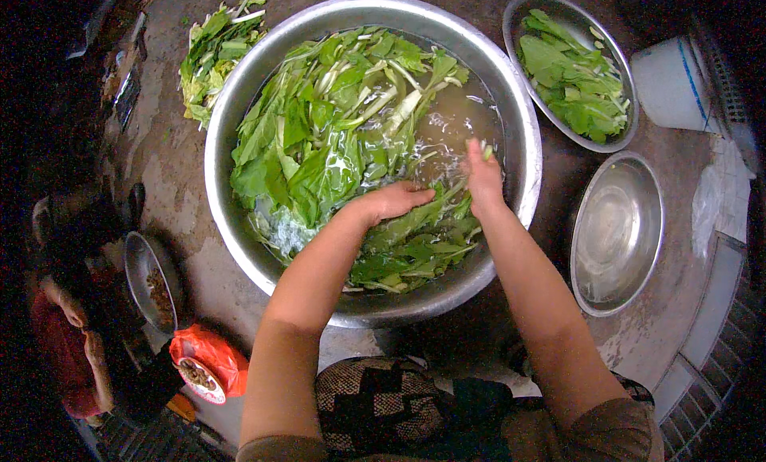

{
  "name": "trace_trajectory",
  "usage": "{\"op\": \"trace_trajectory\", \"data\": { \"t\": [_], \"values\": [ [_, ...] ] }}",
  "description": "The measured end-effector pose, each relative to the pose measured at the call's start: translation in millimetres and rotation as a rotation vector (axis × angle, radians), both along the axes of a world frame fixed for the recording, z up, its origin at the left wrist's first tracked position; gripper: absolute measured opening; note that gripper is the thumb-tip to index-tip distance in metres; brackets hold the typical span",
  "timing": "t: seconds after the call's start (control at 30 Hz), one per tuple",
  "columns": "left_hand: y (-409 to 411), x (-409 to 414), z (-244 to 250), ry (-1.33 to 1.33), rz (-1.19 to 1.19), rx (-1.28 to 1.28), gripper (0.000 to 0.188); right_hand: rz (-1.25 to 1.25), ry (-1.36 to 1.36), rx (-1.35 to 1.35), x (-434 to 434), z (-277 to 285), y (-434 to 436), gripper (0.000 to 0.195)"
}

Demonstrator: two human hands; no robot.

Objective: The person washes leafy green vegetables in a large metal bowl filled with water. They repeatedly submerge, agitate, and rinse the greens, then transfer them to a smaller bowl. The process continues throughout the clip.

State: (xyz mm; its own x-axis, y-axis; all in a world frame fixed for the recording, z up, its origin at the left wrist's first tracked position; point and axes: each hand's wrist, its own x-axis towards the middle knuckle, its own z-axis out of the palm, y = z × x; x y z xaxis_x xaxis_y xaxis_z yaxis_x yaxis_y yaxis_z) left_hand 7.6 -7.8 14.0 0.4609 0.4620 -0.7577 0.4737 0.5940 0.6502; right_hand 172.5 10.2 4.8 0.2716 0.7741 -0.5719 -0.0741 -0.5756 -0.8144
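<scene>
A large round metal basin full of cloudy water stands before me, with leafy green vegetables floating in it, thickest on the left. My right hand is at the water on the right side, closed around pale stems of greens. Beside it, my left hand rests over a bunch of greens in the near part of the basin. Its thumb side shows; the undersides of its fingers are hidden, so I cannot tell whether it grips the leaves.
Right of the basin stand a metal bowl of greens, a bare metal bowl and a white bucket. More greens lie on the floor at left. Lower left are a bowl, a red plastic bag and another person's arms.
</scene>
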Motion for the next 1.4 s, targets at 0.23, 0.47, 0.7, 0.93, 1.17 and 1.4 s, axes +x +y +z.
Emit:
{"op": "trace_trajectory", "data": {
  "t": [0.23,0.47,0.7,0.93,1.17,1.4],
  "values": [
    [-9.5,-10.6,-1.4,-0.256,0.042,-0.115,0.047,0.221,0.228,-0.148,6.6,-4.1,-3.0,0.043],
    [-17.3,-2.6,-9.5,-0.074,0.049,-0.201,0.052,0.382,0.038,0.001,1.4,-8.6,-10.8,0.035],
    [-0.7,-1.1,27.3,-0.27,0.415,-0.284,0.038,-0.076,0.16,-0.001,8.6,7.1,2.3,0.031],
    [-0.2,-7.5,-9.5,-0.638,0.692,-0.094,0.031,0.153,0.505,-0.027,4.3,10.9,1.7,0.03],
    [1.2,2.7,-0.2,-0.749,0.84,-0.309,0.031,0.235,0.421,0.051,-2.7,14.3,1.3,0.035],
    [-5.6,6.3,-4.6,-0.387,0.74,-0.144,0.025,0.209,0.482,0.087,-3.9,17.3,2.4,0.023]
  ]
}}
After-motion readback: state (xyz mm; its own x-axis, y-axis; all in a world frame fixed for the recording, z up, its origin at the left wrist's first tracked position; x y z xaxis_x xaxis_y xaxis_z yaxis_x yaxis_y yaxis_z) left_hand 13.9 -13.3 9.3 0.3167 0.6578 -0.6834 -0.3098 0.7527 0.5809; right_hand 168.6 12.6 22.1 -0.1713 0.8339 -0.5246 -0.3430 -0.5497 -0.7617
